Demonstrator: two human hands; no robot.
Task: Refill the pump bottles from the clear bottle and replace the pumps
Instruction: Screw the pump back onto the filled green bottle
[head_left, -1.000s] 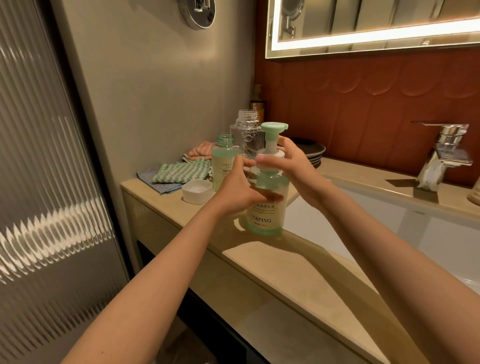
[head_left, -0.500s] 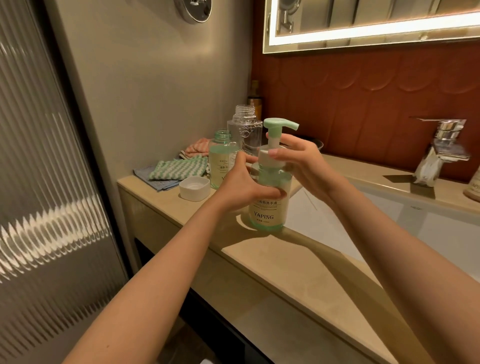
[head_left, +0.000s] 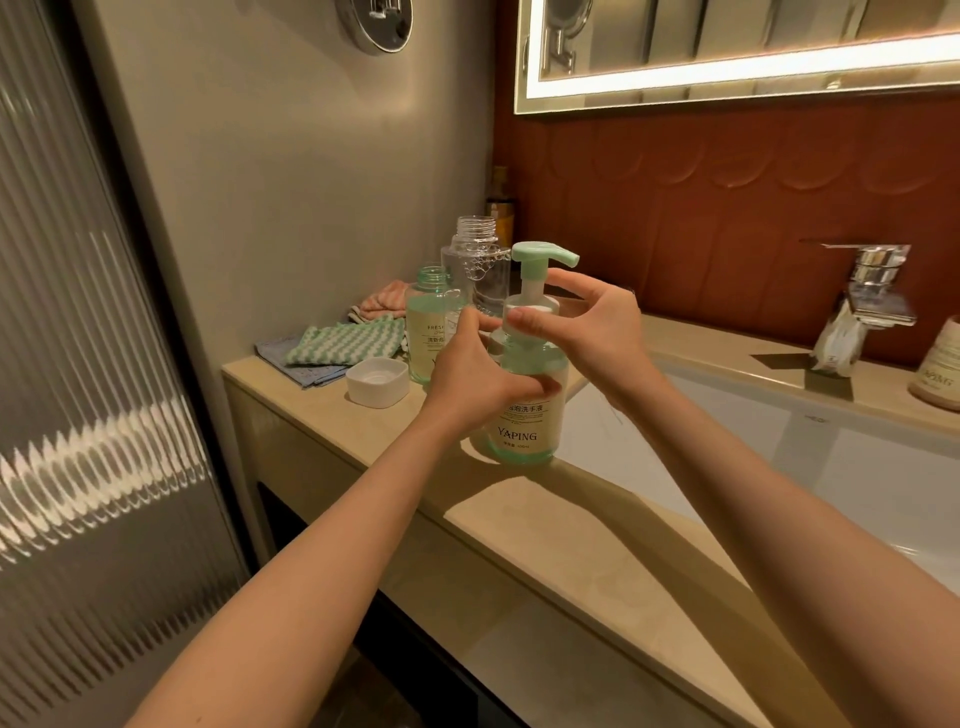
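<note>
A green pump bottle (head_left: 527, 426) labelled YAPING stands on the beige counter (head_left: 545, 525) beside the sink. My left hand (head_left: 470, 371) grips its body. My right hand (head_left: 587, 327) pinches the white collar under the green pump head (head_left: 543, 257), whose spout points right. Behind it stand a second green bottle (head_left: 426, 332) with no pump and the clear bottle (head_left: 475, 265) with an open neck, nearly empty.
A white square dish (head_left: 376, 382) sits left of the bottles. Folded cloths (head_left: 343, 345) lie against the wall. The white sink basin (head_left: 779, 457) and chrome faucet (head_left: 867, 291) are to the right. A ribbed glass door (head_left: 88, 364) stands at the left.
The pump head has turned, its spout now pointing right. My right hand has shifted round the collar while my left hand kept hold of the bottle.
</note>
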